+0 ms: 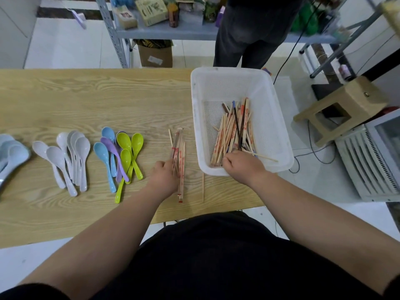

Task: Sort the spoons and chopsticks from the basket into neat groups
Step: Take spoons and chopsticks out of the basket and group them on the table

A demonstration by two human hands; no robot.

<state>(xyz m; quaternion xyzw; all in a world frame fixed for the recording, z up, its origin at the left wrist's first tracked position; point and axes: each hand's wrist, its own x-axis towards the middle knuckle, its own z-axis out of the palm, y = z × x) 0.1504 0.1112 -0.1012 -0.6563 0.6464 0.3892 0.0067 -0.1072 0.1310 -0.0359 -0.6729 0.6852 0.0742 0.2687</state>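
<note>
We record a wooden table (86, 100) with a white basket (229, 83) standing at its right end. Both forearms reach forward over the near edge, bare, palms down.

Three groups of spoons lie on the left half of the table, bowls mostly pointing away from the person: pale spoons (10, 152) at the frame's left edge, white spoons (71, 156) beside them, and coloured spoons (121, 152) in blue, purple and green nearer the middle.

A pile (234, 131) of chopsticks lies in the basket, along its right side. A bundle (178, 152) of chopsticks lies on the table just left of the basket.

The right hand (242, 167) is inside the basket's near end, knuckles up, fingers curled down onto the near ends of the pile. The left hand (164, 176) rests on the table, fingers curled around the bundle at mid-length.

One chopstick (203, 187) lies alone on the table, between the bundle and the basket's near corner.
</note>
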